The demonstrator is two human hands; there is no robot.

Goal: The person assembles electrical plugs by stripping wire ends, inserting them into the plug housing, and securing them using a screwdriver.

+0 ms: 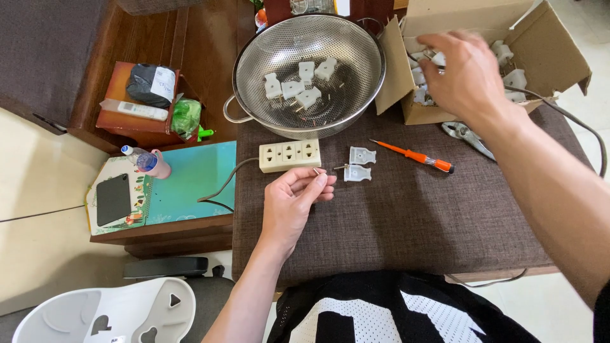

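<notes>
From the head camera: the left hand [293, 198] lies palm-up on the brown-clothed table [406, 228], just in front of the cream power strip [290, 155], its grip pinching a small metal prong [316, 171]; two clear plug shell halves [359, 164] lie just right of the power strip, and an orange screwdriver [416, 156] lies further right; the right hand [466, 75] reaches into the cardboard box [553, 51] of white plugs, behind and to the right of the power strip, blurred, so its grip cannot be told; a steel colander [309, 73] behind the power strip holds more white plugs [298, 86].
</notes>
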